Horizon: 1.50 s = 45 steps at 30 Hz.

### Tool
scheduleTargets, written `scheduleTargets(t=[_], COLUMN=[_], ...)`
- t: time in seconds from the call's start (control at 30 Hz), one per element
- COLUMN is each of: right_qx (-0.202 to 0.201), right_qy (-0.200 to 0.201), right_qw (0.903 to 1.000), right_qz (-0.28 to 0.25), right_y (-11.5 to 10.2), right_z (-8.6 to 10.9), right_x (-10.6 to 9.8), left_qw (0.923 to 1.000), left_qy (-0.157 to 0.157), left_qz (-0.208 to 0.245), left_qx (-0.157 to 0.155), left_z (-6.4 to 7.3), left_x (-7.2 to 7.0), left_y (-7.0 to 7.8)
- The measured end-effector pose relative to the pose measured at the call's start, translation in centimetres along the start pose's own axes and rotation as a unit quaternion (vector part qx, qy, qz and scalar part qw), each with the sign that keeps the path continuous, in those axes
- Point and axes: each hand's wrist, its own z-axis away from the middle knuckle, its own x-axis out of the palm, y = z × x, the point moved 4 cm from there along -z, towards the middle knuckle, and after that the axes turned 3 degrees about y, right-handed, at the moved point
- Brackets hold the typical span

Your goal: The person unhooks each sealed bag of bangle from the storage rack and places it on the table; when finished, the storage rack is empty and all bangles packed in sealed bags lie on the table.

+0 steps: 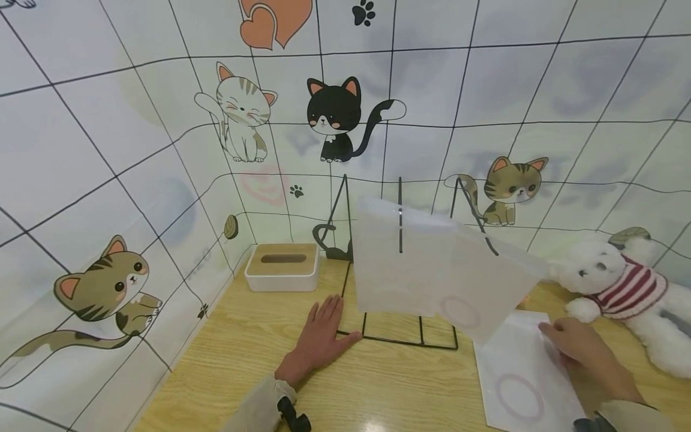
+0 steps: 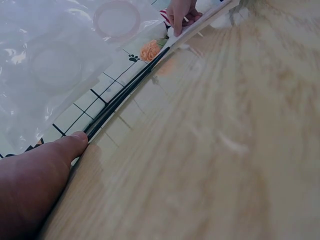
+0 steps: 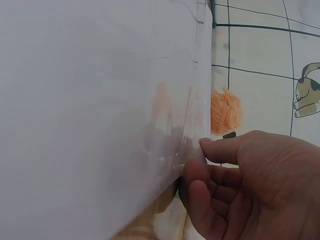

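Observation:
My left hand (image 1: 318, 336) lies flat at the left end of the black wire rack (image 1: 396, 342), fingers stretched out and thumb touching its base bar. Draped over the rack are two overlapping translucent white plastic bags (image 1: 380, 270), the right one marked with a faint pink ring. Between the thumb and fingers of my right hand (image 1: 591, 351) is the edge of another plastic bag (image 1: 502, 351), also with a pink ring. That edge is seen close up in the right wrist view, pinched by the right hand (image 3: 265, 180).
A white tissue box (image 1: 283, 279) with a wooden lid stands back left on the wooden table (image 1: 216, 372). To the right lies a white plush toy (image 1: 642, 300) in a striped top. An orange ball of yarn-like strands (image 3: 226, 111) shows beside the bag. The wall bears cat drawings.

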Motion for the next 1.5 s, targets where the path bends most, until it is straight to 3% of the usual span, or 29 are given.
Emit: scheduleTargets(t=[0.27,0.7,1.23,1.5], right_qx=[0.005,0.029,0.007,0.015], right_qy=[0.001,0.008,0.093,0.111], right_qw=[0.9998,0.9995,0.9955,0.9937], right_qz=[0.018,0.0,0.013,0.006], right_y=[0.6,1.2,1.3,0.9], right_z=[-0.2,0.3,0.4,0.3], right_x=[0.1,0.4,0.4,0.2], left_qw=[1.0,1.0,1.0,1.0], left_qy=[-0.005,-0.008,-0.004,0.0], left_qz=[0.002,-0.001,0.005,0.006], left_qx=[0.003,0.005,0.003,0.002], left_z=[0.0,0.1,-0.1,-0.1], left_x=[0.2,0.5,0.5,0.5], left_y=[0.4,0.6,0.3,0.0])
